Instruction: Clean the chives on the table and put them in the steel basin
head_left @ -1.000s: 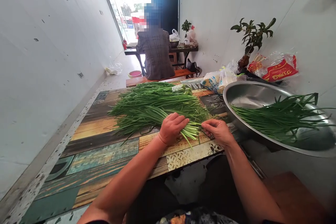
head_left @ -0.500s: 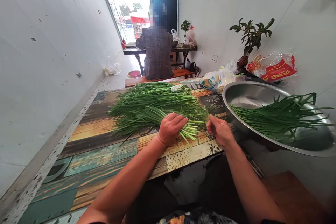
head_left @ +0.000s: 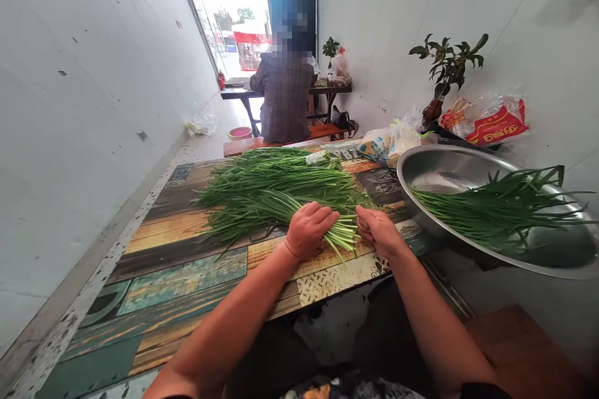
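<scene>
The left hand (head_left: 311, 230) is grasping a bunch of garlic chives (head_left: 344, 234), with the fingers wrapping over the top and the knuckles facing up. The bunch is lying at the near side of the table (head_left: 187, 268), and its leafy part is resting along the near edge of a larger pile of garlic chives (head_left: 276, 177). Its long axis is running crosswise, slightly oblique: the pale stem ends are protruding past the left hand and pointing to the right and a little toward the person, while the green leaves are extending to the left and away. The stem ends are fanning slightly, with a few strands angling down toward the near edge. The right hand (head_left: 378, 230) is positioned just beside the stem ends, its fingers curling inward and its thumb pressing toward the index finger; whether it is pinching a strand cannot be told. The larger pile is also lying crosswise, its leaves pointing mainly left. To the right, a stainless steel basin (head_left: 437, 171) is holding loose garlic chives (head_left: 505, 215), which are lying left to right and overhanging the right rim.
</scene>
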Action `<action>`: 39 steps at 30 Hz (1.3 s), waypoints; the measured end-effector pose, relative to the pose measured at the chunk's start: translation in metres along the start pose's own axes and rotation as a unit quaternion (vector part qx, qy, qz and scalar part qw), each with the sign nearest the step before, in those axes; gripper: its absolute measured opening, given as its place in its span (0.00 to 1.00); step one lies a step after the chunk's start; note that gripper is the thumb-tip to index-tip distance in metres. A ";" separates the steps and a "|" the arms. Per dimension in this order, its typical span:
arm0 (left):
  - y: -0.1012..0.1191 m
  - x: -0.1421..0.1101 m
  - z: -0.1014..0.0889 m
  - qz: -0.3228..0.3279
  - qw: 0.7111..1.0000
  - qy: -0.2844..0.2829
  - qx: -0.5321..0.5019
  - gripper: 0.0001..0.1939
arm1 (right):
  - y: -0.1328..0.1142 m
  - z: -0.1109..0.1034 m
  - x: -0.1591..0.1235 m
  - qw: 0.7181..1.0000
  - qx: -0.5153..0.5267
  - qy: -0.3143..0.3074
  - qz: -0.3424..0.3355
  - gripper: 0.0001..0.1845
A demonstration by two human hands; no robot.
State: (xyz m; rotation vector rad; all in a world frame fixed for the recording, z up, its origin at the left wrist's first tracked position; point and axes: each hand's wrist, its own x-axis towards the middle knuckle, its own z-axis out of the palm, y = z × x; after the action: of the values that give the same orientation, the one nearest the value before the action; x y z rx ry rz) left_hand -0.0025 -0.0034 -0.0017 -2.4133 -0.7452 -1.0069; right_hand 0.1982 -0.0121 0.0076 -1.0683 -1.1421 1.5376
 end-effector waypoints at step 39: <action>-0.011 -0.003 0.000 -0.039 0.999 0.020 0.026 0.14 | -0.018 -0.030 -0.003 0.981 -0.180 0.006 -0.073 0.21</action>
State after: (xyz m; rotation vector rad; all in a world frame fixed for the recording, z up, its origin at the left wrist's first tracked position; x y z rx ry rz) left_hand -0.0115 0.0043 -0.0018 -2.3291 -0.8477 -1.0506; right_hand 0.2303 -0.0065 0.0192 -1.1987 -1.4937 1.2352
